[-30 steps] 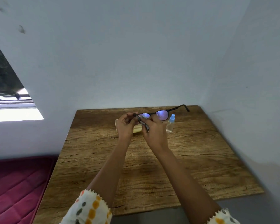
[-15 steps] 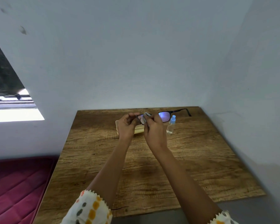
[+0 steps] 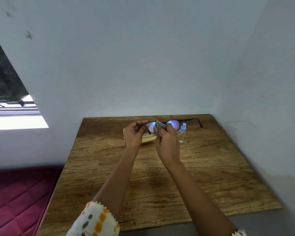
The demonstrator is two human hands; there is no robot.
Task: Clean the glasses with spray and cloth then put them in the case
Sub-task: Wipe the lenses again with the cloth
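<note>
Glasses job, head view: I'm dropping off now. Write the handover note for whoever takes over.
The left hand pinches the glasses at one end of the frame, above the table.
The right hand pinches the grey cloth onto the lens nearer the left hand.
The spray bottle stands upright on the table, right of the hands.
The case, pale, lies on the table behind the hands, mostly hidden.
Done: wiping is under way; spraying cannot be confirmed.
Left: finish both lenses, fold the arms, put the glasses in the case.
</note>
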